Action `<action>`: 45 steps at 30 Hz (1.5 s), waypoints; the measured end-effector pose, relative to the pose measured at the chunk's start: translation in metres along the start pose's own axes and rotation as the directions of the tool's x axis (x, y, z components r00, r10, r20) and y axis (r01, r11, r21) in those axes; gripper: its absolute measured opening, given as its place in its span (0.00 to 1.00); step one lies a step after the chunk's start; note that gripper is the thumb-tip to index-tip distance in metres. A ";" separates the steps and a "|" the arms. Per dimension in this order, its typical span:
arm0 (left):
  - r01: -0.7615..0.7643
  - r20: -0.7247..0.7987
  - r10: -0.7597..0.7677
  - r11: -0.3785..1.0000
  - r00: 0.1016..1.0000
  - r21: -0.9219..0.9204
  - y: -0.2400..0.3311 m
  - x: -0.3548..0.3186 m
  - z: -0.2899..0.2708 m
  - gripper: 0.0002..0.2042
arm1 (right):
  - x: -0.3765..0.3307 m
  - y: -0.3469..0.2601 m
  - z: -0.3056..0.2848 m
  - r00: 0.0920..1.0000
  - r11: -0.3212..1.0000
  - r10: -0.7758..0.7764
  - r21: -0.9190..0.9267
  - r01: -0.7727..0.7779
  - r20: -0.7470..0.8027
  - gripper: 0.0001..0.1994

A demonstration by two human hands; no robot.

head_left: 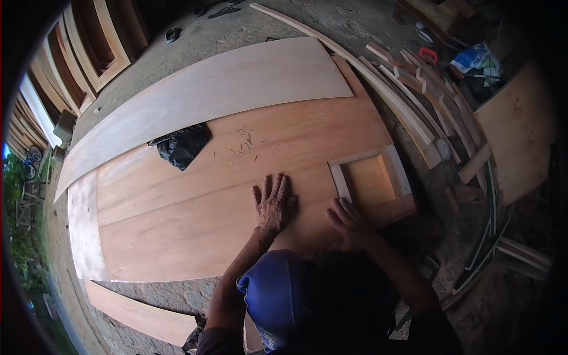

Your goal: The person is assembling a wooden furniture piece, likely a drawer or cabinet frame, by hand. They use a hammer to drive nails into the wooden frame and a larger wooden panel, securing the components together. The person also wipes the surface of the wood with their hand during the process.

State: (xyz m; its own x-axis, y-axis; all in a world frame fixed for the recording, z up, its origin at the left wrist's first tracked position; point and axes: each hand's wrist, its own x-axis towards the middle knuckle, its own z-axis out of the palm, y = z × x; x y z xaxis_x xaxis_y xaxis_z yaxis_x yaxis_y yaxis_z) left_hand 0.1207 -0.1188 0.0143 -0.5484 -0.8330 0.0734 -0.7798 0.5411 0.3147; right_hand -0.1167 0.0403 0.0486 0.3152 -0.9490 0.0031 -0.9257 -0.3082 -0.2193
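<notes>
A broad reddish plywood panel (177, 236) lies flat before me. My left hand (273, 207) rests on it palm down, fingers spread and holding nothing. To the right, my right hand (349, 222) lies with its fingers stretched out on the panel. Its fingertips are close to the lower left corner of a small rectangular wooden frame (338, 180), which surrounds an opening or recessed square. Several loose nails (245, 142) are scattered on the panel beyond my left hand. Left of them is a crumpled black plastic bag (183, 145).
A paler thin plywood sheet (236, 77) covers the panel's far side. Long wood strips (402, 109) are heaped at the right, near another board (515, 130). Wooden frames (89, 50) stand at the far left. A narrow board (142, 313) lies on the ground nearby.
</notes>
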 end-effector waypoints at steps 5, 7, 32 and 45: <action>-0.026 0.019 0.026 1.000 0.999 0.014 0.015 0.019 0.007 0.34 | -0.004 -0.001 0.005 0.998 1.000 -0.001 0.024 0.002 -0.057 0.52; -0.034 0.008 0.034 0.999 0.999 0.030 0.013 0.020 0.009 0.34 | -0.004 -0.002 0.004 0.996 0.999 -0.006 0.038 0.009 -0.084 0.50; -0.045 -0.028 0.046 0.998 0.999 0.034 0.018 0.023 0.012 0.31 | 0.045 0.009 0.007 0.950 0.969 0.168 0.220 -0.110 -0.264 0.32; 0.026 -0.002 -0.026 0.995 1.000 0.092 0.028 0.049 0.016 0.28 | -0.029 0.014 0.016 0.980 0.994 -0.018 0.102 0.039 -0.198 0.36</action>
State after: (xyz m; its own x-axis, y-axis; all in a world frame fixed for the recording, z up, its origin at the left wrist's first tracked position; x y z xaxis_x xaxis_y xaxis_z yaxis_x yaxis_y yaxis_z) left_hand 0.0668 -0.1428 0.0114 -0.5274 -0.8470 0.0671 -0.8182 0.5276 0.2283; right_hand -0.1350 0.0645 0.0300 0.2845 -0.9376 0.2000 -0.8865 -0.3367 -0.3175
